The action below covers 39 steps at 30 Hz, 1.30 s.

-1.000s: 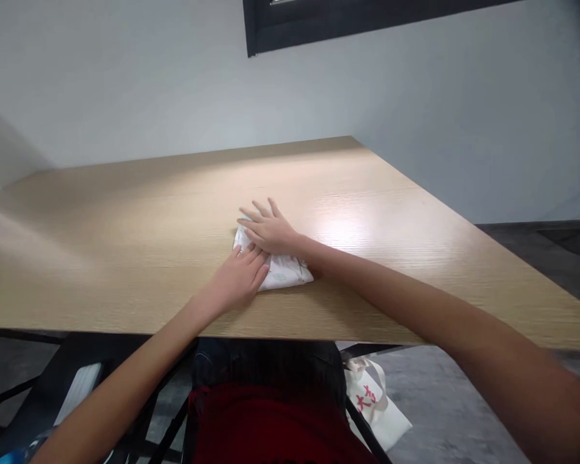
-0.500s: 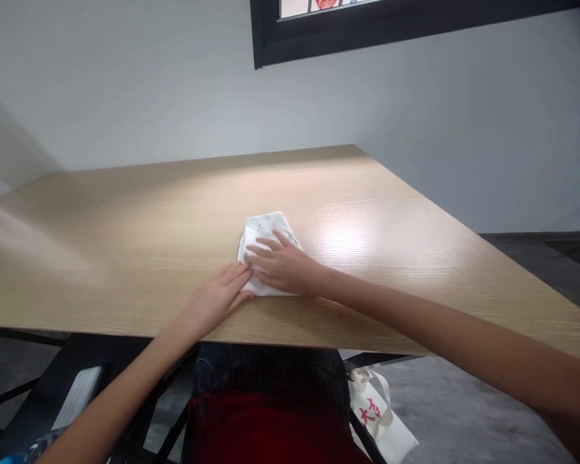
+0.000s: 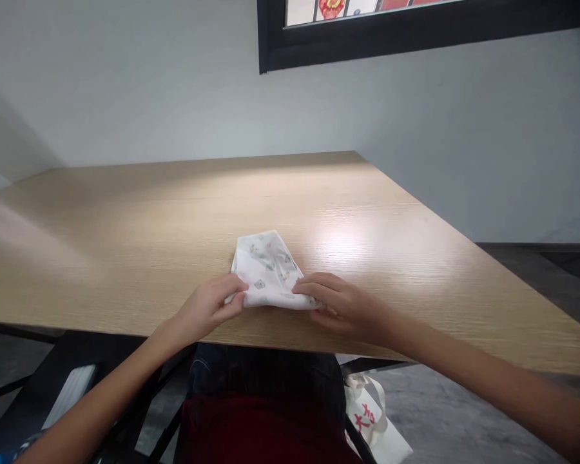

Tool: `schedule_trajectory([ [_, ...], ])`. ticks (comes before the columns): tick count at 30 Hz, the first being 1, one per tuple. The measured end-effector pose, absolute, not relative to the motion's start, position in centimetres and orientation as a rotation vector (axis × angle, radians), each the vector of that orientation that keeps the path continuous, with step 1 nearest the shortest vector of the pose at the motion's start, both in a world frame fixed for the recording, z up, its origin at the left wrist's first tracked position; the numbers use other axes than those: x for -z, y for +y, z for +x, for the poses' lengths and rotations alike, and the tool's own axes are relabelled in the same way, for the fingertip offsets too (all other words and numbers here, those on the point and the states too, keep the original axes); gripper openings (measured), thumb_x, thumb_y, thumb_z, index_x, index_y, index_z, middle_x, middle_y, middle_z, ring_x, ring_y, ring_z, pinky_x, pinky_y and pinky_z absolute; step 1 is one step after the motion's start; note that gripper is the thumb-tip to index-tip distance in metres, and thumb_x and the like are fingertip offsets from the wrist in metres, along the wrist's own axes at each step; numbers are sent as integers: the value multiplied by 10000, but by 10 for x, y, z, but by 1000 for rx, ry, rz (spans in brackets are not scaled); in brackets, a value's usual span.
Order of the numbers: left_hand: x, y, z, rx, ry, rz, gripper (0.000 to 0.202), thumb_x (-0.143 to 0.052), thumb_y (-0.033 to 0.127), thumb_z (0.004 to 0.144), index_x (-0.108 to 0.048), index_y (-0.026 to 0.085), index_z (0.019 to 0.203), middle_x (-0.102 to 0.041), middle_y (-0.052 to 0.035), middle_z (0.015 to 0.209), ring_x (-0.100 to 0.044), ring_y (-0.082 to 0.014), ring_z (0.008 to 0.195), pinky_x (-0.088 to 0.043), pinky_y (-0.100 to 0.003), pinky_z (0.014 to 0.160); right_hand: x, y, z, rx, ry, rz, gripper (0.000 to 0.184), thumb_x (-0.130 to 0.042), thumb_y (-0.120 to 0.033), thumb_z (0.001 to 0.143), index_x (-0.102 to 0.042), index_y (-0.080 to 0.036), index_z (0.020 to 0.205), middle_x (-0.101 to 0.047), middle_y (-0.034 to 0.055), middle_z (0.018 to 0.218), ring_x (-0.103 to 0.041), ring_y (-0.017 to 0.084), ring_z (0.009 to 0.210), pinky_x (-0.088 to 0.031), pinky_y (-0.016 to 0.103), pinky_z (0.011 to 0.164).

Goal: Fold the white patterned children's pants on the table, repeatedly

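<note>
A white cloth (image 3: pixel 267 267) with small printed figures lies folded on the wooden table (image 3: pixel 149 258), close to its front edge. Its far end narrows to a blunt top, and the near edge is slightly raised. My left hand (image 3: pixel 217 303) pinches the near left corner between thumb and fingers. At the near right corner, my right hand (image 3: pixel 338 299) grips the cloth, fingers on top and thumb beneath. The parts of the cloth under my fingertips are hidden.
A grey-white wall with a dark-framed window (image 3: pixel 309 48) rises behind the table. Below the front edge, a white tote bag (image 3: pixel 374 419) with red characters rests at the right. Dark seating holding a white item (image 3: pixel 70 393) and a partly visible bottle is at lower left.
My right hand has moved from lying spread on the cloth to gripping its near right corner. My left hand now pinches the left corner. The cloth sits slightly nearer, its near edge lifted.
</note>
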<state>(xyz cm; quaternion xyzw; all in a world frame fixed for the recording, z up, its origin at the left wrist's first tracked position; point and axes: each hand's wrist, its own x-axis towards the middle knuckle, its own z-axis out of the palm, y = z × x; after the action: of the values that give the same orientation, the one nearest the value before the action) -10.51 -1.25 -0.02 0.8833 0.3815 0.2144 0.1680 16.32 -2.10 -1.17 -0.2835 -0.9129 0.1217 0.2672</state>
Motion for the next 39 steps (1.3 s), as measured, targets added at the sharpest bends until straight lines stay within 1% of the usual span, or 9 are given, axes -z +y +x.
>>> schedule_trajectory([
  [3, -15, -18, -103, -653, 1290, 2224, 322, -328, 363, 894, -501, 167, 707, -527, 10, 650, -497, -117, 598, -390, -216, 535, -8, -27, 157, -565, -2343, -930, 161, -464, -174, 820, -562, -187, 946, -619, 23, 771, -584, 162, 662, -468, 271, 569],
  [6, -23, 1, -98, -662, 1518, 2152, 317, -295, 361, 874, -409, 182, 638, -434, 28, 581, -429, -111, 542, -333, -214, 491, -20, -8, 144, -696, -2196, -1073, 128, -460, -229, 835, -567, -188, 891, -568, -12, 643, -531, 137, 548, -403, 233, 464],
  [12, -2, 55, -98, -497, 1789, 2257, 256, -341, 271, 840, -417, 186, 610, -486, -5, 585, -448, -143, 547, -309, -249, 507, -9, 57, 127, -888, -2023, -1509, 186, -465, -217, 814, -563, -150, 957, -613, 77, 830, -581, 188, 663, -457, 276, 506],
  [17, -3, 56, -77, -547, 1932, 2394, 219, -302, 211, 878, -504, 137, 917, -533, -131, 983, -516, -241, 910, -384, -352, 761, -3, 55, 99, -144, -2217, -1340, 382, -387, -98, 805, -517, -84, 1164, -506, 183, 1190, -497, 291, 1019, -428, 417, 806],
  [21, -10, 68, -56, -532, 1840, 2465, 213, -309, 216, 889, -504, 142, 932, -551, -127, 982, -508, -259, 948, -362, -402, 844, 3, 54, 73, 200, -2326, -1213, 318, -322, -153, 890, -550, -94, 1103, -556, 157, 1126, -471, 285, 1026, -310, 459, 928],
  [25, 3, 82, -71, -463, 1643, 2436, 281, -288, 269, 905, -532, 168, 809, -586, -74, 842, -536, -210, 842, -402, -336, 779, 19, 70, 86, 3, -2390, -1464, 345, -277, -236, 936, -517, -124, 1158, -563, 143, 1137, -480, 307, 1005, -368, 455, 833],
  [30, 18, 78, -116, -587, 1520, 2274, 388, -237, 346, 905, -579, 174, 845, -620, -62, 914, -541, -197, 885, -403, -323, 806, 29, 58, 131, -374, -2272, -1323, 379, -200, -306, 947, -523, -174, 1096, -555, 109, 1111, -469, 275, 1027, -366, 442, 875],
  [34, 17, 79, -123, -723, 1510, 2024, 484, -168, 394, 900, -575, 148, 993, -645, -74, 959, -580, -183, 811, -442, -292, 681, 28, 14, 147, -739, -1945, -1274, 328, -362, -361, 885, -459, -190, 1147, -561, 78, 960, -532, 234, 885, -439, 386, 792],
  [39, 16, 73, -100, -787, 1380, 1872, 449, -293, 440, 861, -635, 161, 943, -668, -47, 916, -592, -195, 815, -450, -277, 675, 31, -4, 143, -859, -1875, -1219, 649, -546, -225, 682, -295, -194, 1280, -521, 80, 1063, -531, 228, 935, -454, 369, 804],
])
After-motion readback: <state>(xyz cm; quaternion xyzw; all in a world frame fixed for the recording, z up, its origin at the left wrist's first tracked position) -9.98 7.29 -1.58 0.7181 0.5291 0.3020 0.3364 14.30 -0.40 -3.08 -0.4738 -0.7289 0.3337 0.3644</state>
